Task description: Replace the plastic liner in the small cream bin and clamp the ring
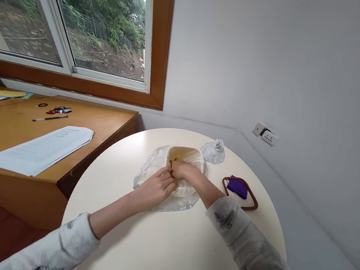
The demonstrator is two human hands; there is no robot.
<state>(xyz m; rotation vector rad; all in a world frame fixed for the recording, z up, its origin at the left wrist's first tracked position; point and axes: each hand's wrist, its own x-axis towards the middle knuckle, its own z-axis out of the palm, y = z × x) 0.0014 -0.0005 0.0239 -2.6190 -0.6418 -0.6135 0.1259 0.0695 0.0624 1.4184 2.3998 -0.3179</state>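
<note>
A pale, round-cornered container (186, 152) with a yellowish inside sits on the round table, wrapped around by a clear plastic bag (149, 168). My left hand (159, 187) is closed on the container's near left rim, its fingers bent over the edge. Reaching in from the right, my right hand (180, 169) is inside the opening with its fingers curled. Whatever those fingers hold, if anything, is hidden by the hand and the wall. Both of my fingertips areas lie close together at the container's left side.
A knotted white bag (214, 151) stands behind the container on the round table (165, 256). To the right lie a brown frame (253, 197) and purple cloth (238, 187). Papers (40, 148), a pen (50, 118) and keys (58, 110) rest on the wooden desk (109, 122).
</note>
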